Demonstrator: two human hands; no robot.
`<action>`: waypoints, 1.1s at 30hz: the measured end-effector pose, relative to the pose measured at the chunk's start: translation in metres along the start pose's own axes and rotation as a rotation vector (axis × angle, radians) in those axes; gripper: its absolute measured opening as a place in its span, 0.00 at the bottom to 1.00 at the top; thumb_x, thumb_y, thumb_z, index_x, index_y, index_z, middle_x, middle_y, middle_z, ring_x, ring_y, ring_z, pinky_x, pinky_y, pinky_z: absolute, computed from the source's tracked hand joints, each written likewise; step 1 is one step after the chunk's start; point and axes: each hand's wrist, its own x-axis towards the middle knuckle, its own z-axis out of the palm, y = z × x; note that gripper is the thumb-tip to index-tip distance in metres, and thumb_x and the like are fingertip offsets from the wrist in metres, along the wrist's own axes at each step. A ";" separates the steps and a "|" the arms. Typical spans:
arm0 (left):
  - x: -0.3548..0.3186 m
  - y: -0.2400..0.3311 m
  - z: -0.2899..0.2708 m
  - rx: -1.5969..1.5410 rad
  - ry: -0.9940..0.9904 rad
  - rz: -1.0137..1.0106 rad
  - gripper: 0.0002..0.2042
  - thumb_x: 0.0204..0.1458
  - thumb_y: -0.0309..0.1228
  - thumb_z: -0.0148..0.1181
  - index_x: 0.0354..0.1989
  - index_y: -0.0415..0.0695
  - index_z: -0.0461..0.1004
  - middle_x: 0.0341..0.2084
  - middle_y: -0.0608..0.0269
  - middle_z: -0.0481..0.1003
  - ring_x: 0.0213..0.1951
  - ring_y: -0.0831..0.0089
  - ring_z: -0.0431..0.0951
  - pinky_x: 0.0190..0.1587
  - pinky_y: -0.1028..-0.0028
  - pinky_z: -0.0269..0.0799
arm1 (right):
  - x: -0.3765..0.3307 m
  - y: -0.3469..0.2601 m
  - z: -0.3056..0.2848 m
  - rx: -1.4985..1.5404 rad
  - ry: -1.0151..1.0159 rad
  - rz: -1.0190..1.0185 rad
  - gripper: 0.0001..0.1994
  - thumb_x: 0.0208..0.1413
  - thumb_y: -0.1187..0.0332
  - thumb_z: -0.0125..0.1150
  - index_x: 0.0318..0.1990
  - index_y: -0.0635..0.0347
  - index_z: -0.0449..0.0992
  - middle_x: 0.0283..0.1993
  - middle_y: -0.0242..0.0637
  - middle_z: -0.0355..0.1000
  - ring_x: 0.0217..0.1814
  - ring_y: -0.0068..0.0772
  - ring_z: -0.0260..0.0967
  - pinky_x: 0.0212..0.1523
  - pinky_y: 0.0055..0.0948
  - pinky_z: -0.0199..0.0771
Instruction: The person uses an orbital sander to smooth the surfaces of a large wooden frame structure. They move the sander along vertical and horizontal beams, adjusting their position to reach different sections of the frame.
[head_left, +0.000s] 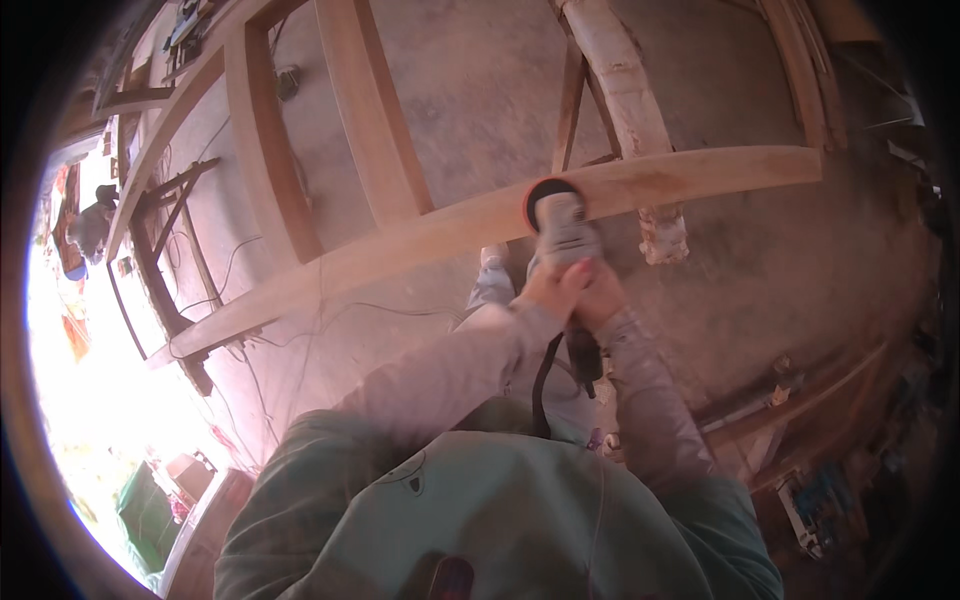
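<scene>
Hands (572, 290) clenched around grey sander (562, 228), disc against pale wooden frame rail (420, 240), dusty concrete floor (480, 90) beneath

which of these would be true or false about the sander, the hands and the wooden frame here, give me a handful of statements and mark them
1. Both hands grip the grey power sander. True: the left hand and right hand close around its body.
2. The sander's orange disc rests on the concrete floor. False: it sits against the long wooden rail of the frame.
3. The sander is cordless. False: a dark cord hangs from it toward the person's body.
4. The person wears a green hooded top. True.
5. The wooden rail is painted blue. False: it is bare, pale wood.
</scene>
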 end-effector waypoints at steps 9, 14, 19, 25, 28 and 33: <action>-0.026 0.005 -0.033 0.050 0.111 -0.043 0.17 0.62 0.39 0.47 0.47 0.37 0.74 0.39 0.54 0.78 0.44 0.66 0.77 0.46 0.69 0.70 | -0.003 -0.021 0.030 -0.145 -0.040 0.185 0.34 0.41 0.45 0.65 0.47 0.67 0.68 0.42 0.60 0.73 0.49 0.59 0.70 0.48 0.43 0.71; 0.036 0.047 0.076 0.113 -0.181 -0.243 0.20 0.54 0.45 0.56 0.44 0.40 0.77 0.35 0.46 0.78 0.45 0.59 0.78 0.45 0.66 0.71 | -0.009 0.021 -0.085 -0.097 0.184 -0.001 0.19 0.46 0.60 0.65 0.43 0.62 0.74 0.39 0.42 0.77 0.41 0.35 0.75 0.40 0.33 0.73; 0.062 0.023 0.107 0.380 -0.143 -0.326 0.19 0.57 0.45 0.52 0.44 0.41 0.77 0.32 0.49 0.79 0.40 0.63 0.79 0.43 0.68 0.72 | -0.005 -0.005 -0.118 -0.013 0.100 0.328 0.19 0.48 0.62 0.64 0.45 0.62 0.74 0.42 0.44 0.75 0.45 0.40 0.74 0.43 0.33 0.72; -0.002 0.007 0.038 -0.007 0.066 -0.103 0.14 0.57 0.36 0.53 0.47 0.41 0.75 0.37 0.55 0.78 0.40 0.64 0.79 0.43 0.67 0.72 | -0.008 0.006 -0.039 -0.050 0.054 0.139 0.29 0.41 0.52 0.67 0.50 0.58 0.70 0.41 0.54 0.74 0.47 0.58 0.71 0.46 0.42 0.71; 0.006 0.015 0.060 0.183 0.013 -0.022 0.14 0.57 0.36 0.54 0.47 0.42 0.75 0.37 0.55 0.79 0.40 0.66 0.79 0.43 0.68 0.72 | -0.009 0.041 -0.054 -0.081 0.084 0.089 0.29 0.40 0.53 0.68 0.48 0.59 0.71 0.41 0.52 0.74 0.46 0.56 0.72 0.45 0.40 0.71; 0.064 0.055 0.168 -0.029 -0.230 -0.150 0.16 0.55 0.39 0.56 0.44 0.39 0.77 0.34 0.54 0.79 0.40 0.63 0.80 0.42 0.69 0.72 | -0.015 0.048 -0.166 0.151 0.282 0.056 0.18 0.45 0.63 0.66 0.41 0.63 0.75 0.39 0.43 0.77 0.40 0.36 0.75 0.40 0.33 0.73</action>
